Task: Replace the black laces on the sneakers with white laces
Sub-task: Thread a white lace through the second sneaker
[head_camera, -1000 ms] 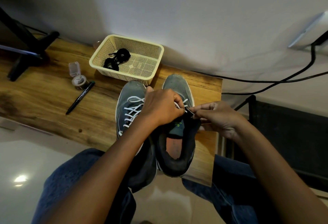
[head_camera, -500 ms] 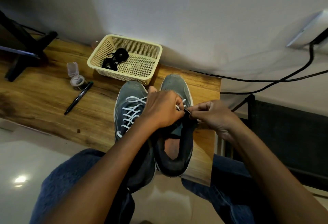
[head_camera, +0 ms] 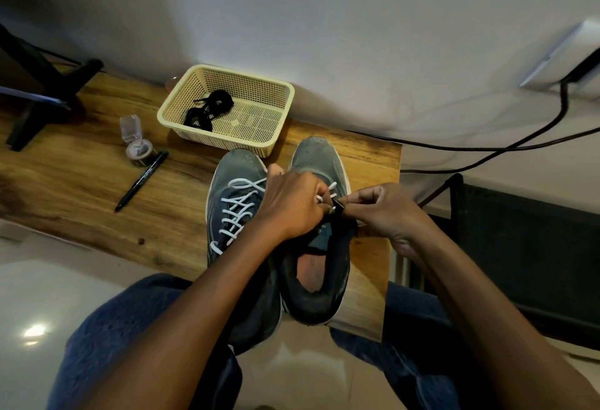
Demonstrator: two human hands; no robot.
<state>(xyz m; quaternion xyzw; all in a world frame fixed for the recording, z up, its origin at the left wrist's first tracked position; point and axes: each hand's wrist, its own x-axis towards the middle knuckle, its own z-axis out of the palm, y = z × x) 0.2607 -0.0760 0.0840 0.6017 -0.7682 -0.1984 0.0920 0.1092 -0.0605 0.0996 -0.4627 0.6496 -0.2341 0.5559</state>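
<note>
Since the earlier frames the two hands have stayed close together over the right sneaker, the left hand (head_camera: 292, 205) now slightly nearer the right hand (head_camera: 386, 211), while the sneakers, basket and pen lie as before. The left hand, fingers curled, pinches the white lace (head_camera: 326, 194) at the upper eyelets of the right sneaker (head_camera: 324, 280); the right hand, fingers likewise curled, pinches the dark edge of that sneaker's upper just beside the lace tip, so that the two hands nearly touch. The right sneaker stands on the near right part of the wooden desk (head_camera: 81, 189), its heel overhanging the near edge, its opening toward the viewer; only a few white crossings show beyond the left hand. Touching it on the left stands the left sneaker (head_camera: 233, 202), already threaded with a white lace (head_camera: 238, 211) in several crossings. Beyond the sneakers' toes, by the wall, rests a cream mesh basket (head_camera: 279, 117) containing the bundled black laces (head_camera: 207, 109). Left of the basket stand a small clear container with open lid (head_camera: 136, 143) and a black pen (head_camera: 141, 181) lying diagonally. A dark stand (head_camera: 42, 95) occupies the far left of the desk. Black cables (head_camera: 487, 148) run along the wall to the right. The person's blue-trousered knees (head_camera: 130, 328) fill the near foreground.
</note>
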